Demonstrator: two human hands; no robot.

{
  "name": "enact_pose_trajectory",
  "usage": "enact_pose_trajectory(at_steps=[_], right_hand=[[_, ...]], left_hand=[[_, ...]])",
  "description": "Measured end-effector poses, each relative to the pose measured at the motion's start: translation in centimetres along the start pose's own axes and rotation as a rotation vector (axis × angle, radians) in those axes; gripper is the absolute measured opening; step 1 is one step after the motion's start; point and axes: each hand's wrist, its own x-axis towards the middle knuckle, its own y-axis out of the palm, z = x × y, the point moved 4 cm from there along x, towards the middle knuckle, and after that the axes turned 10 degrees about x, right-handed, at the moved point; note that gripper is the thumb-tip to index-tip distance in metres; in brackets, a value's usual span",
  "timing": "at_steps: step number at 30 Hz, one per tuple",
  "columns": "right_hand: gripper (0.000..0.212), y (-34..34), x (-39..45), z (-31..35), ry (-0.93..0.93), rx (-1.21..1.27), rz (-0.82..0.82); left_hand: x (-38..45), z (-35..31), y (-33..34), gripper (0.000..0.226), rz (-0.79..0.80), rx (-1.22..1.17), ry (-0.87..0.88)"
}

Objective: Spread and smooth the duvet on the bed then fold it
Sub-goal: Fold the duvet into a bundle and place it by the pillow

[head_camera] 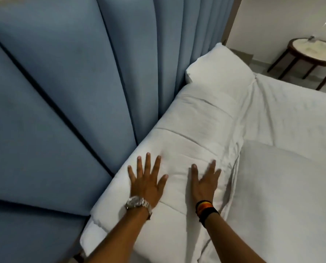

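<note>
A white duvet [202, 128] lies in a long folded band along the head of the bed, against the blue headboard. My left hand [146, 184], with a metal watch on the wrist, rests flat on the near part of the band, fingers spread. My right hand [204, 184], with dark wristbands, lies flat beside it, nearer the band's creased right edge. Neither hand holds any cloth. A white pillow [219, 65] sits at the far end of the band. The white bed sheet [291, 168] spreads out to the right.
A tall padded blue headboard [63, 92] fills the left side. A round dark-wood side table [310, 52] with a pale top and a clear lamp base stands on the floor at the far right, beyond the bed.
</note>
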Motion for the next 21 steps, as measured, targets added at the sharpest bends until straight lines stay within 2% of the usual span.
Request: enact_pose_trajectory(at_steps=[2, 5, 7, 10, 13, 17, 19, 21], right_hand=[[0.091, 2.2, 0.5, -0.8, -0.058, -0.233, 0.071], [0.089, 3.5, 2.3, -2.0, 0.015, -0.47, 0.162], [0.088, 3.0, 2.6, -2.0, 0.017, -0.483, 0.204], [0.084, -0.9, 1.6, -2.0, -0.092, -0.48, 0.253], [0.083, -9.7, 0.3, -3.5, -0.17, -0.508, 0.123], [0.079, -23.8, -0.2, -7.4, -0.111, -0.663, -0.112], [0.086, -30.4, -0.7, -9.8, 0.0, -0.635, -0.178], [0.106, -35.6, -1.5, -12.1, 0.123, -0.509, -0.236]], left_hand=[[0.1, 0.8, 1.8, 0.073, -0.087, 0.053, 0.017], [1.2, 0.5, 2.9, 0.073, -0.136, 0.109, 0.024], [1.1, 0.1, 3.2, 0.073, -0.151, 0.107, 0.028], [0.2, -0.4, 2.7, 0.073, -0.134, 0.07, 0.013], [-1.4, -3.5, 1.4, 0.073, -0.089, 0.003, 0.041], [-6.0, -12.7, 1.1, 0.068, -0.087, -0.12, 0.282], [-8.5, -17.9, 2.4, 0.068, 0.027, -0.163, 0.351], [-10.3, -21.9, 4.5, 0.068, 0.203, -0.253, 0.312]])
